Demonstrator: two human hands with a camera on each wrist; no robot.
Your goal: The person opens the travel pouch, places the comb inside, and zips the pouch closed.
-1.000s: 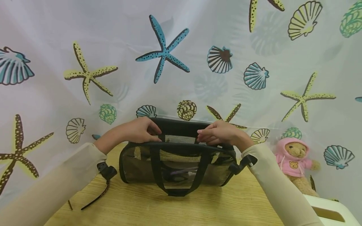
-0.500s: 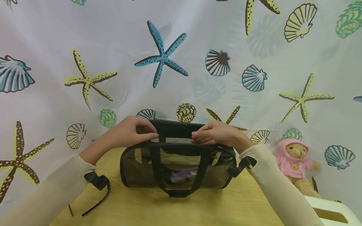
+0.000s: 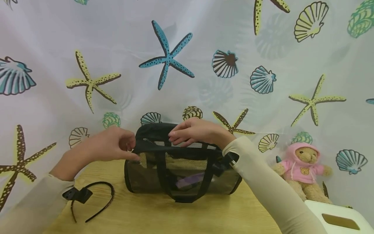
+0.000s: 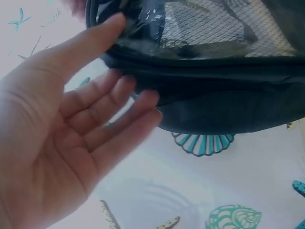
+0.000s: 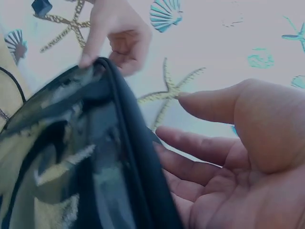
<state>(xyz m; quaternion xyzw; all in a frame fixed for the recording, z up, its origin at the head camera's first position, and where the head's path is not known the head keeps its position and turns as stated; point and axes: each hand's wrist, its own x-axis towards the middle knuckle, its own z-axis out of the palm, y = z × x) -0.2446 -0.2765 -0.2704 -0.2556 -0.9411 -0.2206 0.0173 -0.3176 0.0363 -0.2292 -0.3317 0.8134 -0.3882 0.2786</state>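
Note:
A black-trimmed bag (image 3: 140,178) with see-through and mesh panels stands on the wooden table, its top opening facing up and a black strap handle (image 3: 187,199) hanging down the near side. Through its clear front a purple item (image 3: 190,181) shows inside. My left hand (image 3: 106,144) is at the bag's left end, thumb and fingers spread apart, with nothing between them. In the left wrist view, its fingertips lie right at the dark rim (image 4: 209,71). Above the middle of the opening hovers my right hand (image 3: 197,131), palm down, fingers loosely bent and holding nothing.
A dark headband (image 3: 112,191) lies on the table (image 3: 163,217) to the left of the bag. On the right sit a teddy bear (image 3: 304,174) in a pink hoodie and a white box (image 3: 317,209) with a slot. Behind hangs a shell-and-starfish curtain (image 3: 204,19).
My left hand has moved left and slightly down from the opening to the bag's left end. My right hand has shifted left and up over the opening. The bag's back flap now shows farther left.

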